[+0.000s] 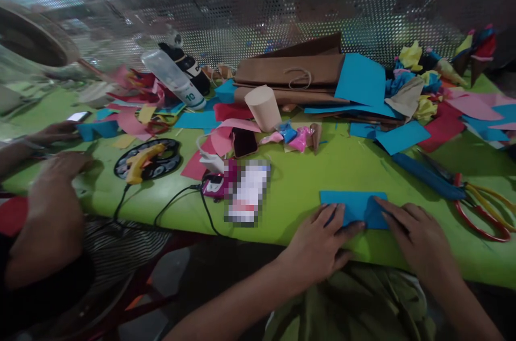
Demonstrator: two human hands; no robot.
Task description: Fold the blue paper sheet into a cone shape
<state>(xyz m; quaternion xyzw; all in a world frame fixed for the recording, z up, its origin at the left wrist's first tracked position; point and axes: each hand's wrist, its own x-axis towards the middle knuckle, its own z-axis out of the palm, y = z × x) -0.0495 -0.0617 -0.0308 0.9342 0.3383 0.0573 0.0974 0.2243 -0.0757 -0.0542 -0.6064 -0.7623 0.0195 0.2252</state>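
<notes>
Folded blue paper sheet pressed flat under both hands at the near edge of the green surface.

The sheet is seen lying as a flat rectangle, with a diagonal fold apparently begun at its right end; by the look of it only an early crease is made, and the rest of the folding is judged outstanding. The left hand is laid flat, fingers spread on the sheet's lower left edge, nothing grasped. The right hand is likewise open, fingertips pressing the right corner. Red-and-yellow-handled scissors are noted just to the right. A yellow glue gun and a co-worker's hand are recorded well apart at the left. Loose coloured paper is heaped behind.
</notes>
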